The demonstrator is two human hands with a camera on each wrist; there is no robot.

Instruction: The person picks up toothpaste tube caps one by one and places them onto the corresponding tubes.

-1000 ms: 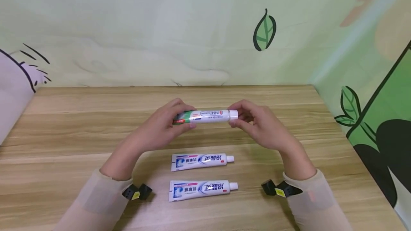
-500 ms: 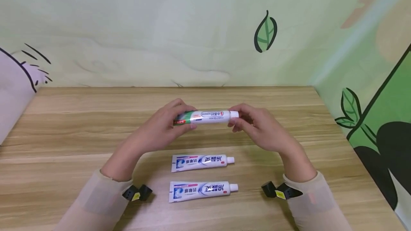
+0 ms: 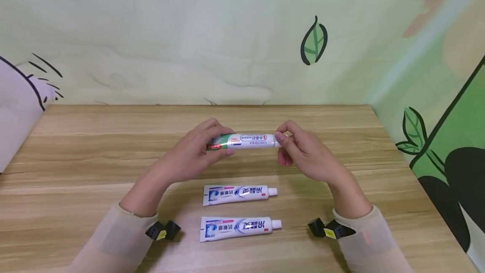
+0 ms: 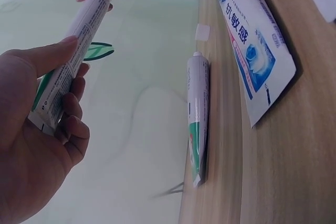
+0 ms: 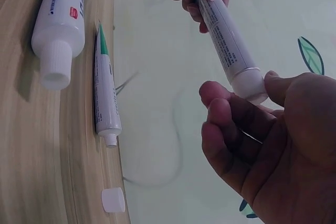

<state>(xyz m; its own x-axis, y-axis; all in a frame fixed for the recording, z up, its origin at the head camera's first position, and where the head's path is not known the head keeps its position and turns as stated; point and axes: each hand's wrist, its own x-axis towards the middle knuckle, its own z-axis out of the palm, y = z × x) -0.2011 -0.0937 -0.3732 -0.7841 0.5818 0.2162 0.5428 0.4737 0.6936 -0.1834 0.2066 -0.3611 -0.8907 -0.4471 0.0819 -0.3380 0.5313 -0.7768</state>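
A white and green toothpaste tube is held level above the table. My left hand grips its green end between thumb and fingers. At the other end, my right hand pinches the white cap with thumb and index finger, covering most of it in the head view. Beyond them, a second white and green tube lies on the table with its narrow nozzle bare. Near that nozzle stands a loose white cap. Both are hidden in the head view.
Two white and blue toothpaste tubes, one farther and one nearer, lie parallel between the forearms, caps to the right. A printed backdrop rises behind the wooden table. Each wrist carries a small black camera.
My right thumb has rolled from the cap's lower side up over it, and the hand has shifted slightly right. The left hand keeps its grip on the tube.
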